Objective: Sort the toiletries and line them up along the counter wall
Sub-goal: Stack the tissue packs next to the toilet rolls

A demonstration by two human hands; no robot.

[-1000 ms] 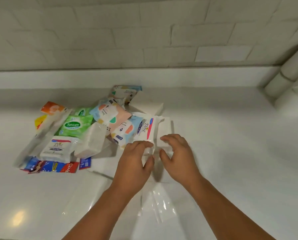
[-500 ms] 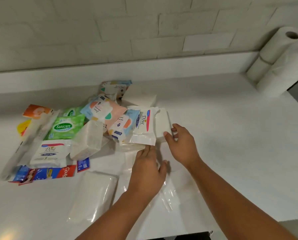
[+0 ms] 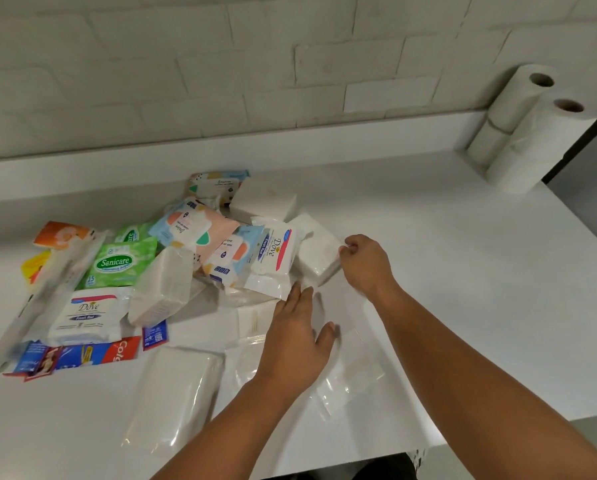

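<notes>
**Toiletries heaped mid-counter, both hands at the pile's right edge**

We are looking down at a glossy white counter (image 3: 463, 289). Nearest us, at six o'clock, clear plastic wrap (image 3: 345, 379) is lying flat beside a clear-wrapped white pack (image 3: 175, 393) at seven o'clock. Our left hand (image 3: 297, 344) is resting palm down on the wrap, fingers spread and flat, gripping nothing. Just beyond, toward one o'clock, our right hand (image 3: 366, 261) is pinching the near corner of a white tissue pack (image 3: 317, 251) between thumb and fingertips.

The pile is spreading from nine to twelve o'clock. We are counting two Dove packs (image 3: 272, 251), the other at nine o'clock; two green Sanicare packs (image 3: 120, 263); three pastel-patterned packs (image 3: 193, 226); one toothpaste box (image 3: 82, 355); one white block (image 3: 265, 202); one more white tissue pack standing tilted in the middle. An orange sachet and a yellow one are lying at ten o'clock.

Farther off, a low white ledge is running along a pale brick-tile wall (image 3: 220, 81). At two o'clock, four paper rolls (image 3: 522, 129) are standing stacked against the ledge.
</notes>
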